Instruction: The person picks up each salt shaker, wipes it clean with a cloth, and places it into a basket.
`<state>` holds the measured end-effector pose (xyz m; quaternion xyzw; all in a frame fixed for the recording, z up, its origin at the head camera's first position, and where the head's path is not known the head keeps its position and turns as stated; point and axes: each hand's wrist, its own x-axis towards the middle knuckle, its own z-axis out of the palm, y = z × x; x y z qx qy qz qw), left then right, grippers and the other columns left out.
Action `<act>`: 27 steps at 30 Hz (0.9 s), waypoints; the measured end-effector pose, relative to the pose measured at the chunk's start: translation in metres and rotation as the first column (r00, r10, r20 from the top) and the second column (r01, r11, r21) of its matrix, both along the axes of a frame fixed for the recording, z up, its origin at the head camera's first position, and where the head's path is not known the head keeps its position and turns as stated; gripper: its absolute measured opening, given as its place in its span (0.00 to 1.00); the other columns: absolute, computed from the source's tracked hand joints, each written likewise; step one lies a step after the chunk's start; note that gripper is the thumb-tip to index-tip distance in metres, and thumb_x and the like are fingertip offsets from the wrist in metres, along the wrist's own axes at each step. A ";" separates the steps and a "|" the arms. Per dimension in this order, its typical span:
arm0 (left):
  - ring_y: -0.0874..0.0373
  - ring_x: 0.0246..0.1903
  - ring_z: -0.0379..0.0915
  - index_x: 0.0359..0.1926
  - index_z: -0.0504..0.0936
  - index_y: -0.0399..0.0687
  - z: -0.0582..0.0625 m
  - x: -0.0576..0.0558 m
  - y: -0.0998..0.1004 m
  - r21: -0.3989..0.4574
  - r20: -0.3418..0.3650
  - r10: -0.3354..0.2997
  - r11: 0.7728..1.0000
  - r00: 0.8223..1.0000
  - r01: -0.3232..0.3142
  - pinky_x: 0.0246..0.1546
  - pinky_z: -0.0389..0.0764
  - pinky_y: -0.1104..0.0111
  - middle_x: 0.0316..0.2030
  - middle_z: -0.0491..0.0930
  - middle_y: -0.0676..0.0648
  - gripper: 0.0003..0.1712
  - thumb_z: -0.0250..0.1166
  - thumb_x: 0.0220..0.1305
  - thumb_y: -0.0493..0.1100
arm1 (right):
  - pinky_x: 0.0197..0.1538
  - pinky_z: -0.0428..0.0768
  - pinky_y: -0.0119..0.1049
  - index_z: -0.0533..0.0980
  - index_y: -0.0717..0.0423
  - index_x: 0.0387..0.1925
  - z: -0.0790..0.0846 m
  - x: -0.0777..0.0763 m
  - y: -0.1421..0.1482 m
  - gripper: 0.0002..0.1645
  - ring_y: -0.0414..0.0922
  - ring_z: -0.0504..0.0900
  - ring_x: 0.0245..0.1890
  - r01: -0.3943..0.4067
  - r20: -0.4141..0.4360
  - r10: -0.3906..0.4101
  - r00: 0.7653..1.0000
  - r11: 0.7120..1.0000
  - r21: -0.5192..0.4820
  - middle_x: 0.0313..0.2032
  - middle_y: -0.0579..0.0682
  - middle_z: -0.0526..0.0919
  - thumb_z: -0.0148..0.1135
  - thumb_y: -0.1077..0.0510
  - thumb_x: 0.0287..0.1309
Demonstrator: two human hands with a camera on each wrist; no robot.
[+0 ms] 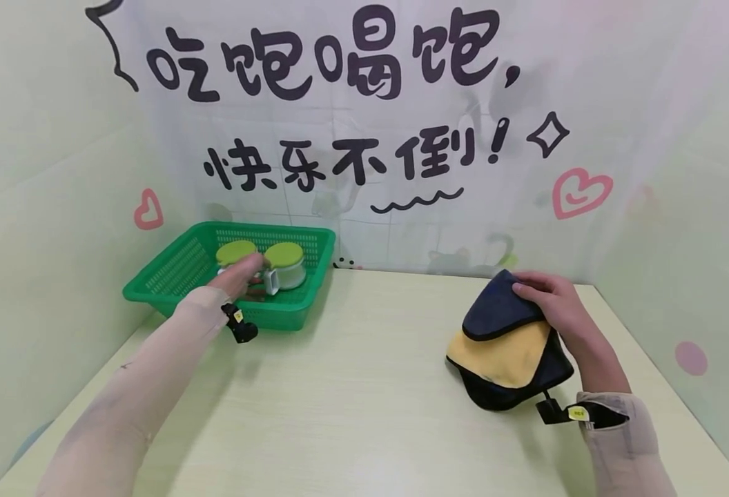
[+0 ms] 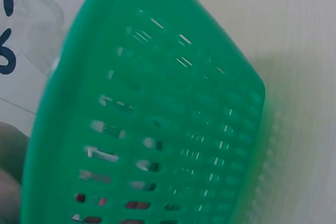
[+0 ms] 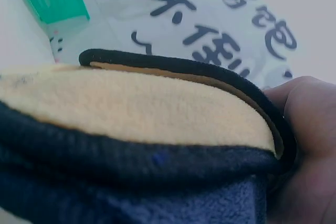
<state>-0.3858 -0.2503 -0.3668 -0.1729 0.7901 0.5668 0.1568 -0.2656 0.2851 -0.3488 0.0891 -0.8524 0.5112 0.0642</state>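
In the head view my left hand (image 1: 238, 276) reaches over the near rim of a green basket (image 1: 284, 318). Its fingers are beside the pale handle of a clear jar (image 1: 291, 275) with a yellow-green lid; no firm grip on the handle shows. A second jar with a like lid (image 1: 237, 250) stands to its left, partly behind the hand. The left wrist view shows mostly the basket wall (image 2: 157, 103), with blurred fingers at the left edge. My right hand (image 1: 553, 300) pinches a folded cloth (image 1: 501, 355), dark blue and yellow with black edging, by its upper corner.
The pale wooden table (image 1: 364, 414) lies under both arms. Behind it hangs a white sheet (image 1: 364, 241) with black lettering. Pale walls (image 1: 669, 276) close in both sides. Small cameras are strapped to both wrists.
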 end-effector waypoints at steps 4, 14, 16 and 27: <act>0.37 0.64 0.60 0.74 0.46 0.38 0.004 0.002 -0.001 -0.019 0.000 -0.010 1.000 1.000 0.010 0.61 0.71 0.51 0.68 0.54 0.31 0.37 0.42 0.71 0.51 | 0.48 0.72 0.21 0.70 0.60 0.63 -0.008 -0.004 0.015 0.32 0.21 0.74 0.41 0.060 0.048 -0.064 0.997 0.995 0.078 0.52 0.46 0.80 0.54 0.44 0.66; 0.42 0.54 0.66 0.72 0.53 0.39 0.002 -0.005 -0.009 -0.197 -0.074 0.014 0.980 0.997 -0.029 0.58 0.73 0.51 0.63 0.63 0.34 0.36 0.45 0.69 0.52 | 0.58 0.70 0.53 0.64 0.67 0.65 -0.029 -0.009 0.049 0.37 0.66 0.66 0.61 0.142 0.234 -0.216 0.948 0.945 0.296 0.65 0.72 0.60 0.51 0.43 0.66; 0.42 0.54 0.66 0.71 0.54 0.38 0.002 -0.005 -0.011 -0.222 -0.093 0.006 0.975 0.996 -0.026 0.57 0.73 0.52 0.63 0.63 0.34 0.35 0.44 0.69 0.53 | 0.58 0.69 0.57 0.63 0.68 0.64 -0.035 -0.009 0.056 0.37 0.67 0.66 0.59 0.120 0.268 -0.217 0.939 0.934 0.336 0.65 0.74 0.58 0.52 0.44 0.66; 0.41 0.56 0.69 0.60 0.64 0.37 0.003 0.003 -0.013 -0.212 -0.177 0.028 0.975 0.984 -0.066 0.50 0.78 0.58 0.58 0.67 0.35 0.27 0.43 0.69 0.50 | 0.47 0.74 0.54 0.58 0.73 0.60 -0.050 -0.001 0.077 0.37 0.67 0.69 0.51 0.136 0.289 -0.301 0.909 0.868 0.477 0.58 0.76 0.62 0.51 0.48 0.62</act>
